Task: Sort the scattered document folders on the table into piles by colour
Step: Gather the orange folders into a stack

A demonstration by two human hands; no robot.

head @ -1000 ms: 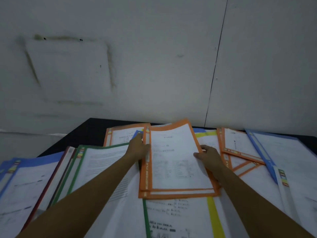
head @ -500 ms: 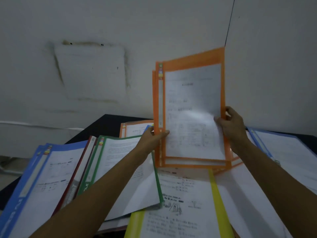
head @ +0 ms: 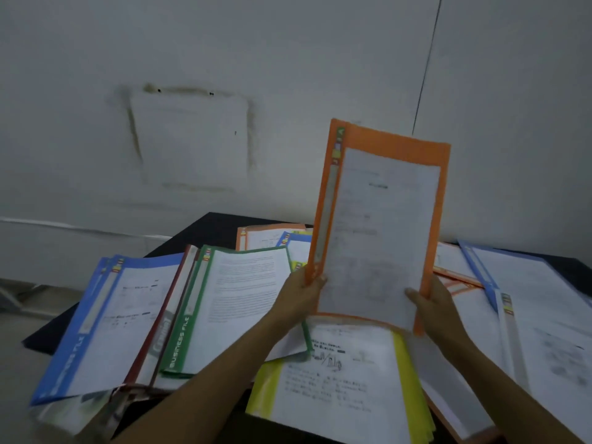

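Orange folders (head: 381, 219): upright, lower corners grasped by fingers (head: 320, 278) of left hand (head: 299, 298) and right hand (head: 434, 307). Below fingers, blue folder (head: 96, 318), green folder (head: 234, 299) and yellow folder (head: 339, 382) overlap on worktop (head: 200, 232); sorting likely barely begun.

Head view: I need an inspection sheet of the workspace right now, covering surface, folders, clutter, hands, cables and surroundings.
Surface: dark table, mostly covered by overlapping folders.
Job's things: held orange folder upright above the table; blue folders at left, red folder and green folder beside them, yellow folder nearest, flat orange folders at the back, another blue folder at right.
Clutter: nothing seen.
Grippers: left hand and right hand grip the held folder's lower edges.
Cables: nothing seen for certain; pale strip along the wall, unclear.
Surroundings: white wall with a stained rectangular mark.
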